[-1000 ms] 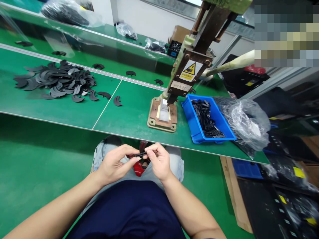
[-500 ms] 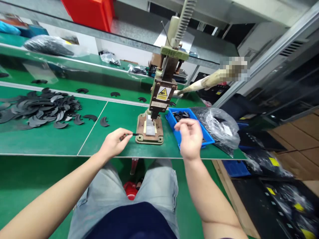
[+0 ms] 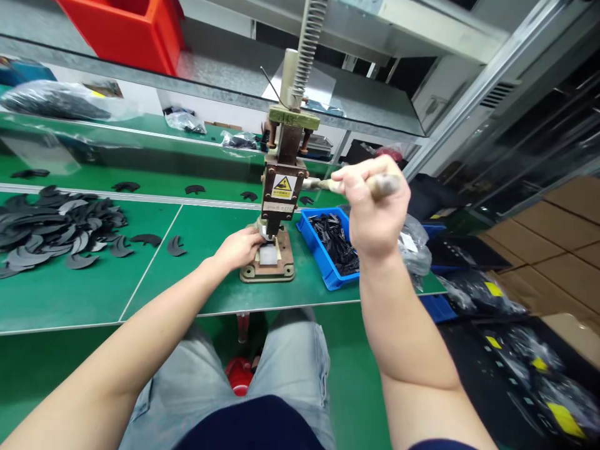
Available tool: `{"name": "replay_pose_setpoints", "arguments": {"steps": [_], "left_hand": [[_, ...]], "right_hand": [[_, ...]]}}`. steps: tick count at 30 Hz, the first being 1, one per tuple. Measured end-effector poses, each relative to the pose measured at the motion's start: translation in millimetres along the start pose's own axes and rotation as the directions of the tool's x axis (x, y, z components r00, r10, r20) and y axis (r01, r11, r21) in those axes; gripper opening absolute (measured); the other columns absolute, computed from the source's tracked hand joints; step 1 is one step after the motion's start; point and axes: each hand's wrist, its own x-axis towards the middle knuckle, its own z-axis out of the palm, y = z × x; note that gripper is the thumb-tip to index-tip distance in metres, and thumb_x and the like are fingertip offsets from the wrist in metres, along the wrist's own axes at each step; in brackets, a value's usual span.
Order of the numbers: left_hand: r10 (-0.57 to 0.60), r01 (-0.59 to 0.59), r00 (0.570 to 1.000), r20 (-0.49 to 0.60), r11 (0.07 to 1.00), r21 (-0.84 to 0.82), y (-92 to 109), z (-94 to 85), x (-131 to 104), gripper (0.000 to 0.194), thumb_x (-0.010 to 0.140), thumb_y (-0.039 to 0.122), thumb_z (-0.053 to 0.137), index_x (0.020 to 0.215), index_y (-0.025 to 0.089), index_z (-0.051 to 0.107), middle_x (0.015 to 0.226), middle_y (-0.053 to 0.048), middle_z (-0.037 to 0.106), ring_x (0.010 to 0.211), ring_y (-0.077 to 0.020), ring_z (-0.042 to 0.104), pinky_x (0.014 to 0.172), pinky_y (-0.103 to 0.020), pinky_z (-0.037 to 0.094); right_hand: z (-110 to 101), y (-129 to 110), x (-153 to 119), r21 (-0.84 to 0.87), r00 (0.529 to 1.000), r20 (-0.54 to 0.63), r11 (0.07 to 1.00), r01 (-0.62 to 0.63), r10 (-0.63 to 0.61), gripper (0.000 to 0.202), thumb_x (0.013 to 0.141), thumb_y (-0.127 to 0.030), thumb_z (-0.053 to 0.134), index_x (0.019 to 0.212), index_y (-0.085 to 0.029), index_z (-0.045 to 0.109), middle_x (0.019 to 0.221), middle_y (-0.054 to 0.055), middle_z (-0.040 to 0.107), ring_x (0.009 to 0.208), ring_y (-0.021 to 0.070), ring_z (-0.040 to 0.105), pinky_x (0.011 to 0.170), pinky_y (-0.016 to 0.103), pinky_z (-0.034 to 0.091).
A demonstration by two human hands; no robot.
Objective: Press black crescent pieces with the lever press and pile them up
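Head view — right hand (image 3: 377,209) wrapped round worn cylindrical lever (image 3: 323,184) — left hand (image 3: 241,248) at metal press (image 3: 284,169), grip unclear.

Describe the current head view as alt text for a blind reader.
The right hand grips the lever of a press, left hand at its base. Dark curved pieces lie left; a blue bin stands right.

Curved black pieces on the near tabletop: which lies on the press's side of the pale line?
The lone piece between the pale line and the left hand; the others there lie beyond the line, mostly heaped.
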Motion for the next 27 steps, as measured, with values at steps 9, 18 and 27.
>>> {"name": "replay_pose_setpoints", "arguments": {"steps": [9, 18, 27], "left_hand": [[0.035, -0.04, 0.998, -0.057, 0.996, -0.084, 4, -1.0, -4, 0.031, 0.103, 0.025, 0.052, 0.116, 0.024, 0.081, 0.122, -0.008, 0.076, 0.117, -0.0247, 0.071, 0.103, -0.036, 0.057], [-0.388, 0.41, 0.912, -0.136, 0.887, 0.213, -79, -55.6, -67, 0.043, 0.102, 0.042, 0.056, 0.132, 0.015, 0.07, 0.132, -0.018, 0.072, 0.127, -0.036, 0.065, 0.112, -0.049, 0.049], [-0.624, 0.621, 0.78, -0.053, 0.76, 0.193, -129, -53.8, -102, 0.059, 0.098, 0.051, 0.058, 0.143, 0.012, 0.056, 0.142, -0.024, 0.065, 0.127, -0.0356, 0.068, 0.103, -0.042, 0.053]], "right_hand": [[4, 6, -120, -0.157, 0.997, -0.054, 0.987, 0.044, -0.053, 0.014, 0.09, -0.024, 0.067, 0.079, -0.026, 0.057, 0.079, -0.002, 0.068, 0.108, 0.0264, 0.074, 0.12, 0.065, 0.041], [18, 24, -130, -0.125, 0.976, -0.196, 0.99, 0.066, -0.09, 0.013, 0.086, -0.03, 0.067, 0.081, -0.027, 0.056, 0.076, -0.001, 0.066, 0.104, 0.0292, 0.075, 0.111, 0.064, 0.047], [25, 26, -132, -0.097, 0.966, -0.239, 0.992, 0.075, -0.096, 0.012, 0.089, -0.03, 0.065, 0.083, -0.027, 0.055, 0.076, 0.0, 0.063, 0.1, 0.028, 0.074, 0.103, 0.063, 0.056]]}}
